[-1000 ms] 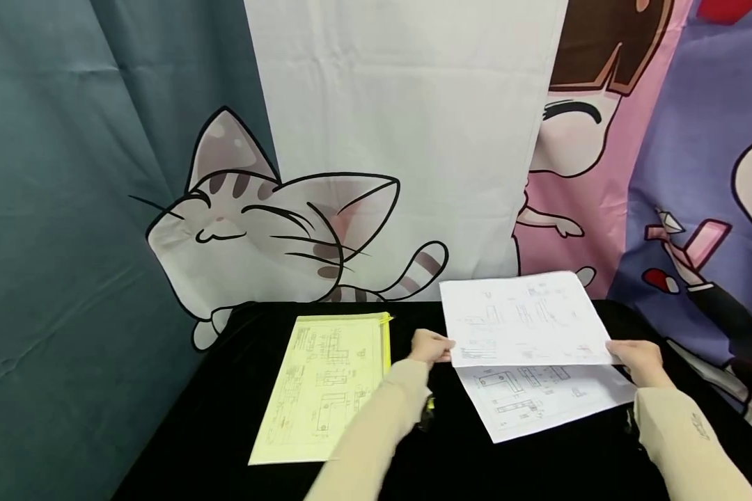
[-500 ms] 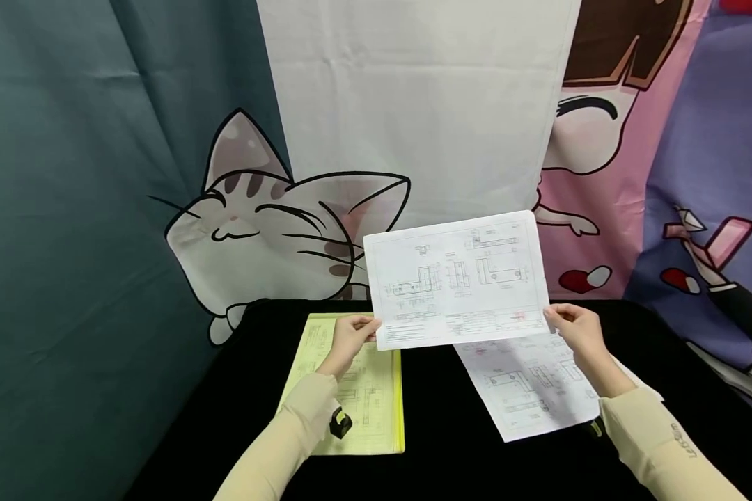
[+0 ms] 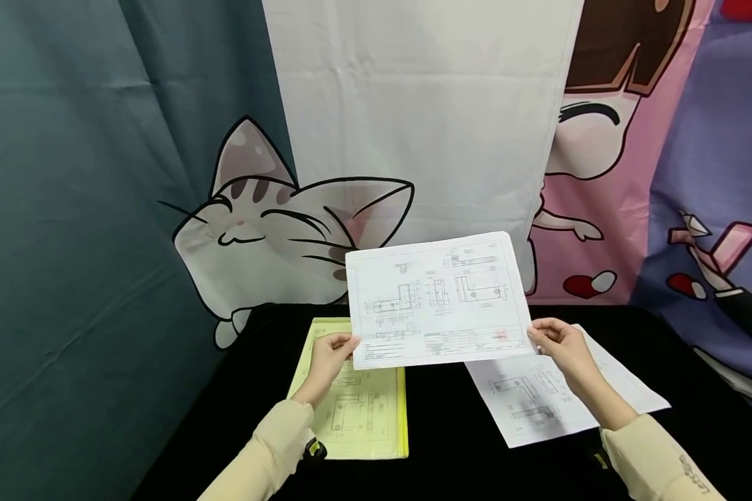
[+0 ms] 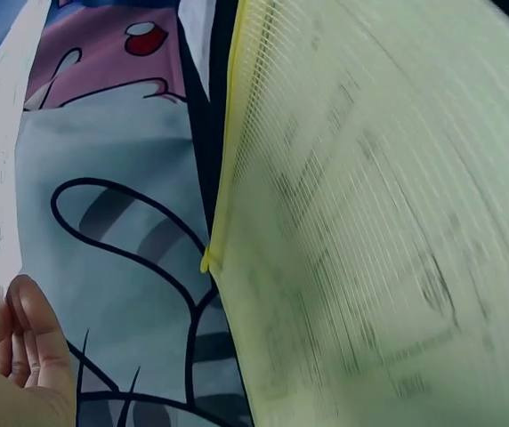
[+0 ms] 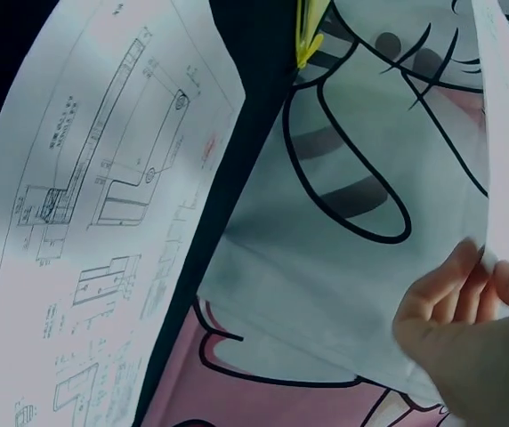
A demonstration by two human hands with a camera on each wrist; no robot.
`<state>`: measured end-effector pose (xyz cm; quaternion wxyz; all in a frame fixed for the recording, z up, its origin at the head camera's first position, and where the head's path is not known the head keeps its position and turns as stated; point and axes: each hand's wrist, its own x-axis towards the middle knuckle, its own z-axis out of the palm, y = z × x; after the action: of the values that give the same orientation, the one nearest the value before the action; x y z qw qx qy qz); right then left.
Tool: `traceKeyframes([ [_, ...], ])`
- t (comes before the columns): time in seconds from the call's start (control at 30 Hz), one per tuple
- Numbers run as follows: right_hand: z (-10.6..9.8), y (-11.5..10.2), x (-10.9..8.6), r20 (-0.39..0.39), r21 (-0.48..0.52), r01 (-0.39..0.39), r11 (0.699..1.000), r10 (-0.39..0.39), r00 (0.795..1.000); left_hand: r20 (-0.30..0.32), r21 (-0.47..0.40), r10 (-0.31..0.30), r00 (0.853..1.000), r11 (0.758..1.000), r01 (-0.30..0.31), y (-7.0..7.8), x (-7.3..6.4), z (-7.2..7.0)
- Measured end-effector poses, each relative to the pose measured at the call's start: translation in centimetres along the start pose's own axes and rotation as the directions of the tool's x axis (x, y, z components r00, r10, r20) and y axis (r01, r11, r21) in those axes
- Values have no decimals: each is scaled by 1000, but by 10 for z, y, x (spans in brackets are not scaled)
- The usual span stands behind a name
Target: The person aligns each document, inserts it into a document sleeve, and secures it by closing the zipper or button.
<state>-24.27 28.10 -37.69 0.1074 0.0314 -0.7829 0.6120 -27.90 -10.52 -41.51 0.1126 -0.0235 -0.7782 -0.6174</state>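
Note:
A white sheet of paper printed with line drawings is held up by its two lower corners, tilted a little. My left hand pinches its lower left corner between thumb and fingers, over the yellow folder. My right hand pinches the lower right corner, above a second printed sheet that lies on the black cloth. The yellow zip folder, with a drawing showing through it, lies on the left and is partly hidden by the held sheet and left hand. The left wrist view shows the folder's yellow zip edge.
A black cloth covers the table. Behind it hangs a curtain with a cartoon cat and other figures. Wrist straps show at the sleeves.
The held sheet has been lifted off the other sheet and carried left, then lowered slightly. Both hands moved left with it, uncovering the sheet on the cloth. The head view shifted a little.

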Motion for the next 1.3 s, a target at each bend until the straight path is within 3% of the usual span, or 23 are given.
traceKeyframes([
  [0.17, 2, -4, 7, 97, 44, 15, 999, -19, 995, -16, 22, 50, 999, 999, -50, 1, -1, -12],
  [0.37, 8, -6, 15, 109, -138, -25, 990, 40, 993, 9, 22, 69, 998, 997, -69, -1, -4, -17],
  [0.5, 15, -5, 16, 56, -177, -22, 984, 32, 998, -13, -19, 11, 1000, 1000, -11, -3, -5, -16],
  [0.63, 25, -6, 13, -27, -136, -43, 990, 40, 999, -83, -175, -110, 990, 980, 94, 2, -5, -11],
  [0.8, 40, -10, 6, -160, -20, -64, 998, 60, 985, -149, -423, -234, 961, 893, 152, 16, -8, 8],
  [1.03, 64, -11, -2, -289, 69, -28, 997, 47, 956, -75, -636, -335, 939, 741, 214, 38, -12, 51],
  [1.17, 79, -10, -10, -312, 106, -19, 994, 52, 949, -25, -733, -404, 915, 629, 258, 49, -10, 76],
  [1.27, 89, -9, -15, -302, 130, -10, 991, 49, 952, 3, -811, -454, 891, 520, 267, 56, -12, 92],
  [1.3, 92, -9, -16, -297, 136, -10, 991, 50, 954, 0, -829, -467, 884, 495, 262, 58, -13, 97],
])
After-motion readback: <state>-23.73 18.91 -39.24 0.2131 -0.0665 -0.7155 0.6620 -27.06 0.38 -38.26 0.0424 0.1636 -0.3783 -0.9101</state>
